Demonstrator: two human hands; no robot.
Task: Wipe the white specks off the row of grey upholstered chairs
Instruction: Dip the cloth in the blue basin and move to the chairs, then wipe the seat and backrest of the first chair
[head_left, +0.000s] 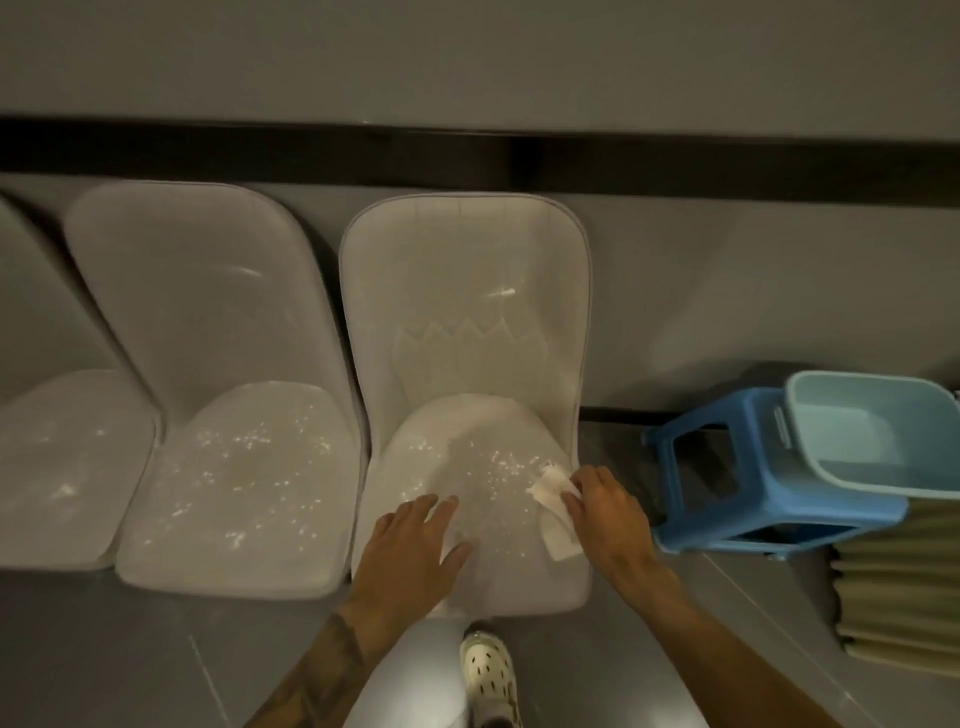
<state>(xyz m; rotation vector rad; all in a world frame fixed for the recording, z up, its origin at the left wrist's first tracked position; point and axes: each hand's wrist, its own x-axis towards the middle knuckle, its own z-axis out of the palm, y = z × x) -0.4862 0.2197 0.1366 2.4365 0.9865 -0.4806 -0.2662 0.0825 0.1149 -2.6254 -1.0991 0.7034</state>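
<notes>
A row of grey upholstered chairs stands against the wall. The right chair is directly below me, its seat dotted with white specks. My right hand grips a white cloth pressed on the right side of that seat. My left hand rests flat with fingers spread on the seat's front left. The middle chair carries many white specks on its seat. A third chair at the far left shows fainter specks.
A blue plastic stool stands on the floor right of the chair, with a light blue basin on it. A stack of pale folded material lies beside the stool. My leg and a patterned shoe are in front of the chair.
</notes>
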